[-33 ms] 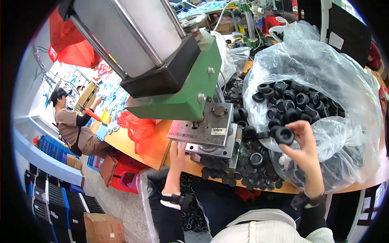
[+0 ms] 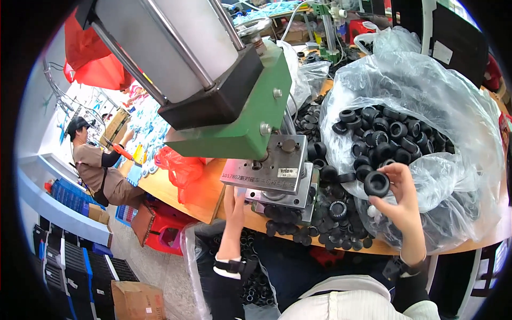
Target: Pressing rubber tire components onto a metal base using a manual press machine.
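Pinched between the thumb and fingers of my right hand is a small black toy tyre, held over the near left part of the plastic bag. My left hand reaches up beside the left edge of the steel die block. Its fingertips are hidden behind the block, so what they touch does not show. Above the die stands a green press frame with a large grey cylinder.
A big clear plastic bag holds many black tyres. Black discs lie heaped around the die on the wooden table. Below hangs an open bag with black rings. Another person sits at the left, near a red stool.
My right hand and its tyre have shifted very slightly down and to the right. My left wrist has moved a little lower; its hand stays beside the die.
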Motion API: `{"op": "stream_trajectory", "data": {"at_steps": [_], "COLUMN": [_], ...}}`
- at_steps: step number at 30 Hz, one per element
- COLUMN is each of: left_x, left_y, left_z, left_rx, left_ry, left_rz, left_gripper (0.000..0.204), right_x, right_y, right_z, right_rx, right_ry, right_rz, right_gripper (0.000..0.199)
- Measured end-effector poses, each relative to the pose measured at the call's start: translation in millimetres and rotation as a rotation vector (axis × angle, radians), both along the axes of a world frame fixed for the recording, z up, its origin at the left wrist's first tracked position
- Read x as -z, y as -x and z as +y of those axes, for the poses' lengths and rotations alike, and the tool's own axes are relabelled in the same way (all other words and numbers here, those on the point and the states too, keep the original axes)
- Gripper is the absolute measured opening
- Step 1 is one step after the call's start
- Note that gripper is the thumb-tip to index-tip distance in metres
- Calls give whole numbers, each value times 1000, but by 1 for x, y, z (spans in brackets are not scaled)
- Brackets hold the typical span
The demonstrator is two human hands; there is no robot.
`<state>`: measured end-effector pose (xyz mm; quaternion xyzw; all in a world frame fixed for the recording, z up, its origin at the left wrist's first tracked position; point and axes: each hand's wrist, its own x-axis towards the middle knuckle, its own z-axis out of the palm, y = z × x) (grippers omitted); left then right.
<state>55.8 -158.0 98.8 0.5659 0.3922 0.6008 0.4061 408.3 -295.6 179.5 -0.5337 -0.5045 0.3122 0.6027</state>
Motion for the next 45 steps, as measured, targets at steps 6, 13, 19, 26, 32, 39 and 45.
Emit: {"op": "stream_trajectory", "data": {"at_steps": [6, 13, 19, 26, 32, 39, 45], "left_x": [-70, -44, -44, -76, -65, -16, 58], "left_y": [-70, -66, -61, -30, -21, 86, 136], "left_z": [-33, -21, -27, -7, 3, -62, -133], "left_rx": [-129, -376, -254, 214, 315, 42, -493], "left_ry": [-291, -389, -303, -26, -34, 127, 379], "left_rz": [347, 706, 668, 571, 370, 201, 666], "left_gripper": [42, 37, 36, 39, 45, 56, 71], "right_x": [5, 2, 17, 17, 21, 22, 7], "right_y": [35, 80, 104, 99, 110, 115, 143], "right_z": [-10, 19, 48, 51, 61, 60, 77], "right_rx": [-17, -135, -264, -348, -305, -354, -176], "right_ry": [-44, -156, -209, -247, -295, -270, -195], "right_rz": [-166, -74, -244, -272, -315, -298, -353], "right_gripper": [59, 56, 56, 58, 59, 59, 36]}}
